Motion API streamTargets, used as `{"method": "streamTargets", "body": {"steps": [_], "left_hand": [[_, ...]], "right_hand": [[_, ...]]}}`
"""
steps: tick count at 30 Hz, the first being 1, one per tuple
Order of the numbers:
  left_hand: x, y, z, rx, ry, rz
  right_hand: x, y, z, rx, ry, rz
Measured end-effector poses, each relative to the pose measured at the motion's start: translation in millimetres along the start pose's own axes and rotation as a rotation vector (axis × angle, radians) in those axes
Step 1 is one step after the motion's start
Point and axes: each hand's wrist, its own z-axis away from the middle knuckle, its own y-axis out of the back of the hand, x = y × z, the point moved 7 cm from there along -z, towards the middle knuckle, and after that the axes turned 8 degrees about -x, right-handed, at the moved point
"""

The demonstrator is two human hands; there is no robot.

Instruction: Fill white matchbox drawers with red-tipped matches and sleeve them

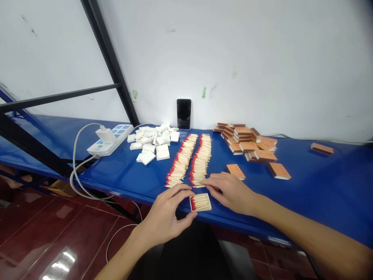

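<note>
Clamped at its left end by the left hand's (pixel 166 216) curved thumb and forefinger, a shallow white tray (pixel 209 203) of red-tipped matches (pixel 200 202) sits at the near edge of the blue table (pixel 309 190), while the right hand (pixel 233 193) touches a match row (pixel 201 159), its pinch unclear to me.

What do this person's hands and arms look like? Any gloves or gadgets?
Just human ones: the left hand and right hand are ungloved, with no rings visible on the fingers. The left forearm and right forearm are bare as far as they show: no sleeves, watch or cables.
</note>
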Motion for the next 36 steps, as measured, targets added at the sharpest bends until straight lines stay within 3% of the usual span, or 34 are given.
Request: {"method": "streamTargets", "body": {"steps": [16,27,36], "left_hand": [[-0.4,0.0,1.0,-0.012,0.02,-0.022],[2.1,0.1,-0.8,-0.005,0.002,-0.051],[1.5,0.1,-0.4,-0.003,-0.005,-0.045]], "right_hand": [[-2.3,4.5,1.0,0.026,0.016,-0.002],[-4.3,1.5,1.1,-0.036,0.033,0.081],[-4.5,2.8,1.7,0.021,0.051,0.062]]}}
